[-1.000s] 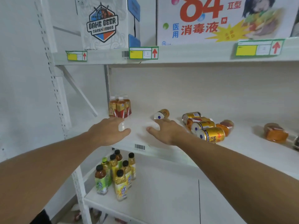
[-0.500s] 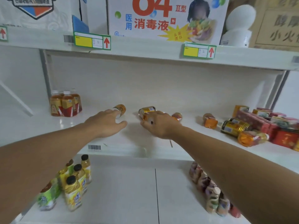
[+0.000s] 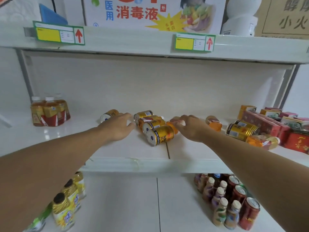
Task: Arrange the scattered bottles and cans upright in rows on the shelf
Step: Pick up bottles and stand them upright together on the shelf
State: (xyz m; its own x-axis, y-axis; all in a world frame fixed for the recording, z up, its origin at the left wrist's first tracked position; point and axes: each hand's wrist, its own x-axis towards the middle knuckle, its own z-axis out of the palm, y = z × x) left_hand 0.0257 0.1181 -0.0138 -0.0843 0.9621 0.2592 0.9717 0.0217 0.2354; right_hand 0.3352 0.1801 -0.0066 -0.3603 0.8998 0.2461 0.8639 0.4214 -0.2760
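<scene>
Several gold cans [image 3: 158, 131] lie on their sides in a cluster at the middle of the white shelf [image 3: 127, 153]. My left hand [image 3: 117, 127] hovers just left of them, fingers apart, holding nothing. A bottle [image 3: 108, 114] lies on its side beyond that hand. My right hand [image 3: 190, 127] is just right of the cluster, fingers spread over a lying orange bottle [image 3: 173, 125]; no grip is visible. Another orange bottle [image 3: 214, 123] and a gold can [image 3: 240, 130] lie farther right. Three tea bottles [image 3: 48, 111] stand upright at the left.
Red and orange cartons [image 3: 274, 124] are stacked at the shelf's right end. The shelf below holds upright yellow bottles [image 3: 66, 210] on the left and rows of bottles and red cans [image 3: 229, 201] on the right. The upper shelf edge [image 3: 133, 42] with price tags hangs overhead.
The view has swung right and drawn closer to the shelf. Both hands have moved from the shelf's front edge to either side of the gold can cluster.
</scene>
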